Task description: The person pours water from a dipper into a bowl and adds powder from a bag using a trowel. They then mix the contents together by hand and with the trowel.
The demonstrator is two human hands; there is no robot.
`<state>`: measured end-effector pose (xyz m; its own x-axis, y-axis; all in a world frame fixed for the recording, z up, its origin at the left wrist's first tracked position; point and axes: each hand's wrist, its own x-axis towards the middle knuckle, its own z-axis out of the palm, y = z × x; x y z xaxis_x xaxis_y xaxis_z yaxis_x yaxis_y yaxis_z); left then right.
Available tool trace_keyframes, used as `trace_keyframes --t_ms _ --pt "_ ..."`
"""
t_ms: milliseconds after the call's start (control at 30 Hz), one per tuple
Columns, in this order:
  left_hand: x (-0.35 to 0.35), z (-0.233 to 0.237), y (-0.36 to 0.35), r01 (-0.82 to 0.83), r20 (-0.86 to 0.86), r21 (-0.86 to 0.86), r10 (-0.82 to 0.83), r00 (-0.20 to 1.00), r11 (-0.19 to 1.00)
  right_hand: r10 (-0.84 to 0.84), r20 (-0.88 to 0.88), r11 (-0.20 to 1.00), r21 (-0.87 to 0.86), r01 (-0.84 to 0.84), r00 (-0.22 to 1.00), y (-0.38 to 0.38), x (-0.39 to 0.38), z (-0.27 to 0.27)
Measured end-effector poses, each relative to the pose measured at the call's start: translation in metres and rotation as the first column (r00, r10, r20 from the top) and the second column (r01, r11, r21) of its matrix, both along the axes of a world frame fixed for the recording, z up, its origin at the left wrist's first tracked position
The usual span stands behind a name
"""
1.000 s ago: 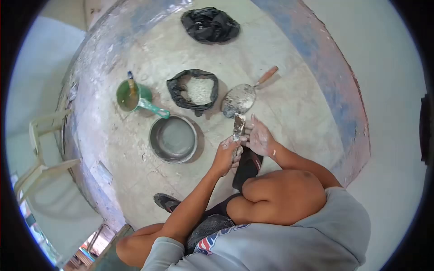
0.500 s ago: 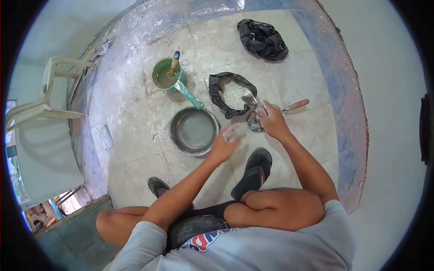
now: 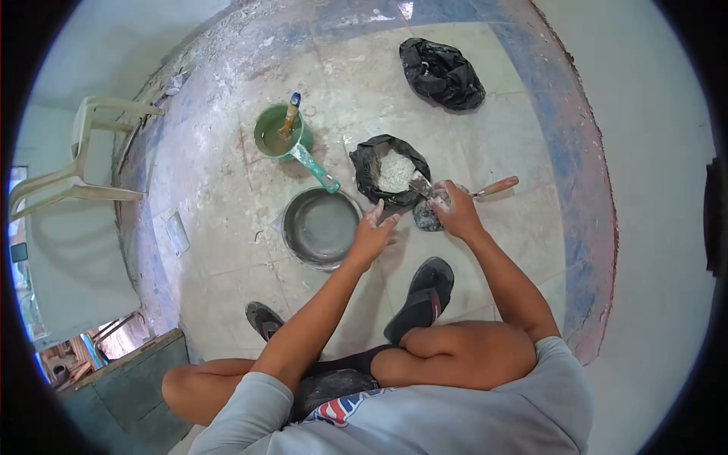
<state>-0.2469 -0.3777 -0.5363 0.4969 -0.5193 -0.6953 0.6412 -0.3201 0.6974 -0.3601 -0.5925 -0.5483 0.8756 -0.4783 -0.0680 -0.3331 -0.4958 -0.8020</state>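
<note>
My right hand (image 3: 456, 211) is closed around a small scraper (image 3: 422, 183), whose metal blade reaches over the edge of an open black bag (image 3: 367, 168). Pale powder (image 3: 396, 171) lies inside the bag. My left hand (image 3: 371, 237) has its fingers apart and holds nothing, between the bag's near edge and the right rim of a round grey basin (image 3: 322, 227). Wet-looking grey residue coats the basin's inside. Just beyond my right hand lies a trowel with a wooden handle (image 3: 498, 186); its blade is partly hidden. A dark, dusty lump (image 3: 428, 218) rests under my right hand.
A green dipper (image 3: 306, 161) holding liquid and a brush (image 3: 290, 117) stands behind the basin. Another black bag (image 3: 442, 74) lies farther back. At the left are a plastic chair (image 3: 83, 152) and a small flat piece (image 3: 177, 232) on the floor. My feet are near the basin.
My left hand has moved slightly up and left, toward the bag's near edge, with its fingers spread. My right hand has shifted slightly, still holding the scraper at the bag.
</note>
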Motion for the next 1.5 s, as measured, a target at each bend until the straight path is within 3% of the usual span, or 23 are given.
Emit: trace_keyframes --t_ms 100,167,233,267,333,400,467,533,633,700,733,833,867,900,967,1000,1067,1200,1367,1400,1500 --pt "0.003 0.006 0.006 -0.009 -0.085 -0.037 0.006 0.996 0.999 0.103 0.061 0.993 -0.06 -0.1 0.993 0.0 0.007 0.017" --pt "0.004 0.017 0.01 0.039 -0.079 -0.027 -0.041 0.996 0.999 0.187 -0.012 0.98 -0.071 -0.187 0.982 0.002 0.015 0.018" --pt "0.003 0.029 0.022 0.189 0.054 -0.028 -0.187 0.981 0.982 0.241 0.012 0.964 -0.116 -0.238 0.97 0.005 0.02 0.009" --pt "0.007 0.02 0.04 0.302 0.222 -0.019 -0.29 0.931 0.953 0.251 -0.016 0.96 -0.122 -0.251 0.968 0.006 0.022 0.002" --pt "0.01 0.065 0.063 0.349 0.097 0.023 -0.35 0.932 0.937 0.236 -0.054 0.963 -0.118 -0.241 0.97 0.008 0.026 -0.002" --pt "0.029 0.099 0.096 0.626 0.13 0.164 -0.645 0.753 0.763 0.232 -0.062 0.964 -0.115 -0.238 0.971 0.007 0.029 -0.002" --pt "0.044 0.146 0.124 0.73 0.087 0.268 -0.771 0.631 0.628 0.219 -0.047 0.97 -0.096 -0.222 0.975 0.004 0.032 -0.006" --pt "0.063 0.172 0.164 0.79 0.228 0.392 -0.882 0.413 0.472 0.226 -0.012 0.969 -0.1 -0.226 0.974 0.003 0.035 -0.013" --pt "0.086 0.226 0.203 0.692 0.241 0.505 -0.855 0.46 0.515 0.23 -0.026 0.96 -0.16 -0.231 0.973 -0.002 0.039 -0.021" --pt "0.096 0.25 0.218 0.614 0.264 0.544 -0.812 0.521 0.572 0.147 0.071 0.978 -0.16 -0.134 0.987 -0.004 0.041 -0.026" --pt "0.102 0.262 0.218 0.575 0.25 0.564 -0.786 0.566 0.593 0.134 0.004 0.983 -0.128 -0.133 0.991 -0.008 0.046 -0.03" --pt "0.11 0.257 0.227 0.37 0.307 0.599 -0.631 0.713 0.71 0.064 -0.037 0.98 -0.184 -0.07 0.997 -0.009 0.049 -0.022" --pt "0.107 0.249 0.238 0.327 0.441 0.712 -0.759 0.48 0.621 0.067 -0.012 0.977 -0.204 -0.068 0.998 -0.01 0.049 -0.021" --pt "0.104 0.249 0.239 0.322 0.445 0.698 -0.74 0.504 0.639 0.081 0.006 0.972 -0.221 -0.078 0.997 -0.01 0.048 -0.022" --pt "0.104 0.26 0.239 0.402 0.436 0.724 -0.824 0.362 0.56 0.119 -0.007 0.961 -0.251 -0.117 0.993 -0.01 0.048 -0.019" --pt "0.105 0.258 0.247 0.445 0.432 0.664 -0.795 0.426 0.6 0.102 0.019 0.965 -0.246 -0.094 0.995 -0.008 0.047 -0.012" --pt "0.102 0.263 0.259 0.452 0.409 0.714 -0.843 0.35 0.534 0.116 0.052 0.955 -0.282 -0.097 0.992 -0.008 0.045 0.003" --pt "0.096 0.273 0.269 0.38 0.43 0.732 -0.816 0.385 0.565 0.2 0.103 0.944 -0.285 -0.163 0.974 -0.019 0.042 0.017" --pt "0.097 0.28 0.287 0.363 0.455 0.717 -0.794 0.403 0.596 0.317 0.041 0.908 -0.3 -0.291 0.948 -0.014 0.049 0.068" --pt "0.1 0.285 0.285 0.366 0.441 0.694 -0.768 0.465 0.62 0.334 0.013 0.9 -0.302 -0.314 0.943 -0.01 0.051 0.079" --pt "0.106 0.27 0.305 0.325 0.47 0.726 -0.782 0.409 0.607 0.408 -0.018 0.876 -0.274 -0.397 0.913 0.008 0.059 0.102"
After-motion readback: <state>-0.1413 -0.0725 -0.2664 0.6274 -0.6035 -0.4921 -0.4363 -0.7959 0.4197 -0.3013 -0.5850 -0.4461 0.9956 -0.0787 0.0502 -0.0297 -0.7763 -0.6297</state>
